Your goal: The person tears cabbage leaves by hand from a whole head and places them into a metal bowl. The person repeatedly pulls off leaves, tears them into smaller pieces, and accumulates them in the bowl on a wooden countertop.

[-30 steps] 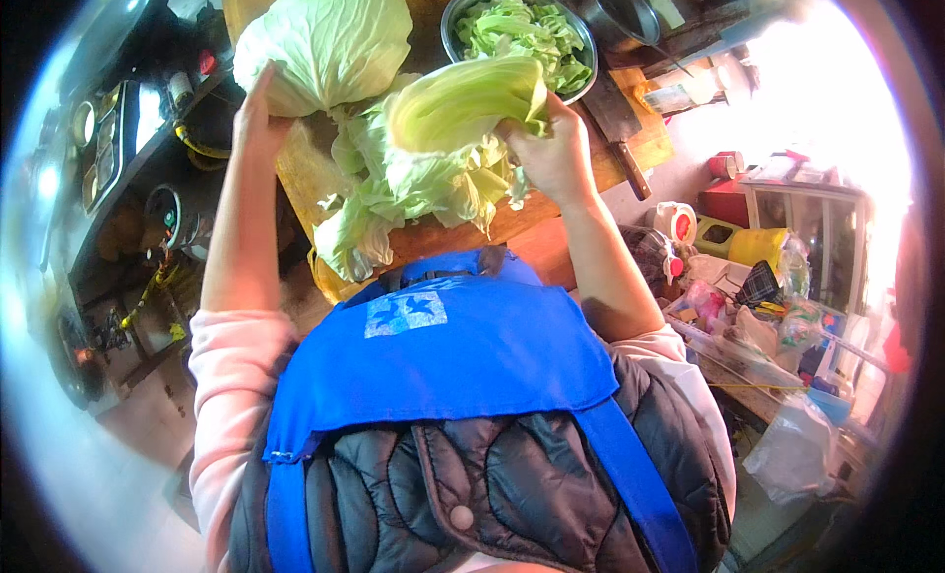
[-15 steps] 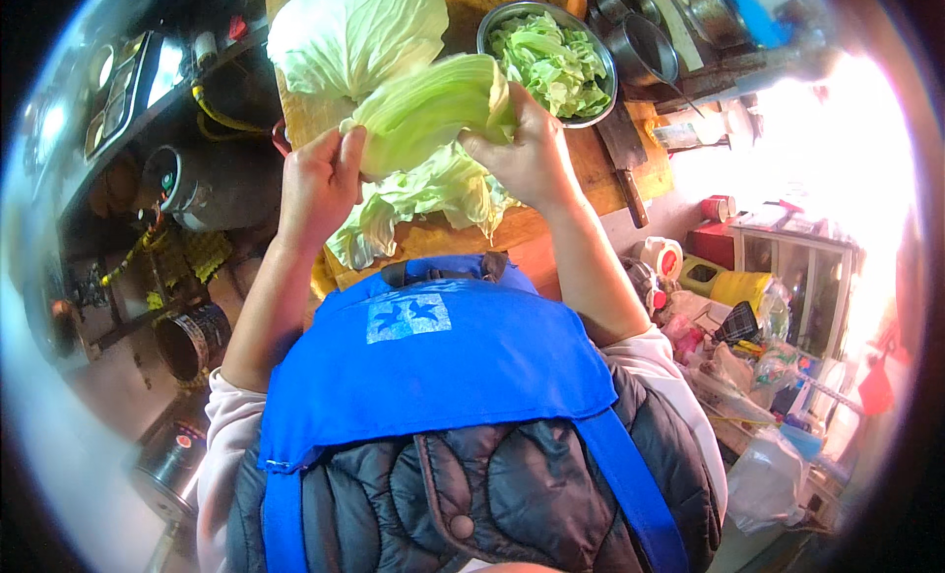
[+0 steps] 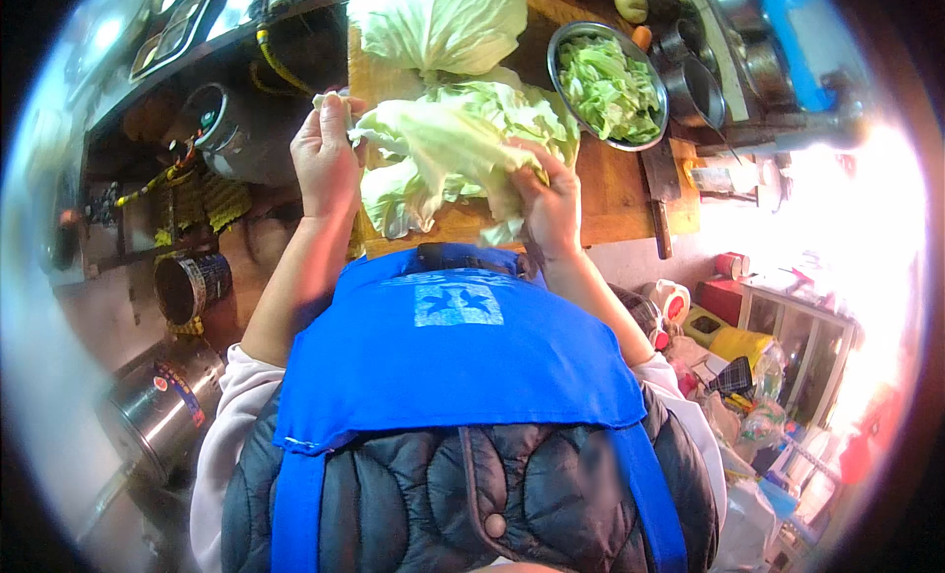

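Observation:
My left hand (image 3: 328,164) is closed, thumb against fingers, with a small pale piece of cabbage leaf (image 3: 333,99) at its fingertips. My right hand (image 3: 553,201) grips a larger light-green cabbage leaf (image 3: 443,140), which is blurred and stretches leftward toward my left hand. Beneath it, loose cabbage leaves (image 3: 394,194) lie heaped on the wooden board (image 3: 620,209). Behind them sits a big pale cabbage head (image 3: 438,27). Right of the leaves stands a metal bowl (image 3: 662,102) holding torn green leaf pieces (image 3: 608,89).
A cleaver (image 3: 661,184) lies at the board's right edge, handle toward me. Metal pots (image 3: 694,91) and a carrot (image 3: 642,37) are beyond the bowl. A large dark pot (image 3: 241,140) stands left of the board. Bags and containers (image 3: 738,351) crowd the lower right.
The view has shifted, so the board sits farther right. My hands have moved apart and my right hand has come lower; the leaf once stretched between them now hangs from the right hand.

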`<state>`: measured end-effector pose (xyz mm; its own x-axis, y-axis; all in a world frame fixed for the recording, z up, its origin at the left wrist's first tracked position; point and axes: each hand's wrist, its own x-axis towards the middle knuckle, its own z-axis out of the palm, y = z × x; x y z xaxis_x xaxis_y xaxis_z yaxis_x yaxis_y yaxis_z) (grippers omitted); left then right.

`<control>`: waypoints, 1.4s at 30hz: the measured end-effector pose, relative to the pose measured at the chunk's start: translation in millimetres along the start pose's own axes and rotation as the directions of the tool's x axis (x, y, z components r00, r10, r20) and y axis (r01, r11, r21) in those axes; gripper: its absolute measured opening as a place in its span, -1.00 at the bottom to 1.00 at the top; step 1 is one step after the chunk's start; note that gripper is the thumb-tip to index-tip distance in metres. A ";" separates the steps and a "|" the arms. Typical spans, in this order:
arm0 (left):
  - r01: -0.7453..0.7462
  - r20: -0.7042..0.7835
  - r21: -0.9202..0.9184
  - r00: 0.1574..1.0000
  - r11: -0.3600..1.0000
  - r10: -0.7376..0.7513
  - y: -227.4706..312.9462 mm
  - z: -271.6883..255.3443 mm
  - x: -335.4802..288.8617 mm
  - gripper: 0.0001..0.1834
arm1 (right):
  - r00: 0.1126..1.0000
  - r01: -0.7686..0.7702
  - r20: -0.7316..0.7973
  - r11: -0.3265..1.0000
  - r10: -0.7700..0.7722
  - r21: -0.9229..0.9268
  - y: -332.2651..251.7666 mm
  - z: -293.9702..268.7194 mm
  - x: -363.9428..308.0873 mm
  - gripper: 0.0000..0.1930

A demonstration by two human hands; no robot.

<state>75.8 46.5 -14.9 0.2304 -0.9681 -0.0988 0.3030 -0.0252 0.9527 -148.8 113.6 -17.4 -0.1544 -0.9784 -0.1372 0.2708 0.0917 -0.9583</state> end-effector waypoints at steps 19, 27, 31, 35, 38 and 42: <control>-0.453 0.524 0.538 0.840 0.711 0.139 4.1 -68.4 -1.8 -0.52 | 0.986 0.055 0.164 0.856 0.035 -0.514 -58.8 -57.3 20.7 -0.58; -0.534 0.822 0.497 0.543 0.684 -0.174 20.3 85.5 -34.8 -0.10 | 0.949 0.253 0.293 0.838 -0.118 -0.483 -48.8 -25.4 15.5 -0.68; -0.073 0.625 0.640 0.629 0.765 -0.462 1.7 90.4 -26.8 -0.33 | 0.994 0.088 0.093 0.951 -0.063 -0.295 -43.6 -23.5 23.9 -0.63; 0.253 0.626 0.377 0.640 0.891 -0.446 -6.5 83.1 -21.3 -0.51 | 0.998 0.017 0.064 0.994 -0.024 0.105 -33.8 -6.4 35.2 -0.53; 0.292 0.656 0.343 0.606 0.893 -0.450 -7.8 75.8 -26.5 -0.42 | 0.970 0.239 0.087 0.959 -0.228 -0.151 -21.9 16.0 42.9 -0.39; 0.357 0.732 0.142 0.590 0.923 -0.341 -17.9 73.5 -23.6 -0.47 | 0.982 0.159 0.087 0.984 -0.165 0.081 -22.6 23.1 53.6 -0.53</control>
<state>-3.0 51.5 -8.4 -0.6443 -0.7451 -0.1724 0.2303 -0.4039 0.8853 -141.3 54.9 2.7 -0.1136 -0.9925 0.0457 0.3191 -0.0800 -0.9443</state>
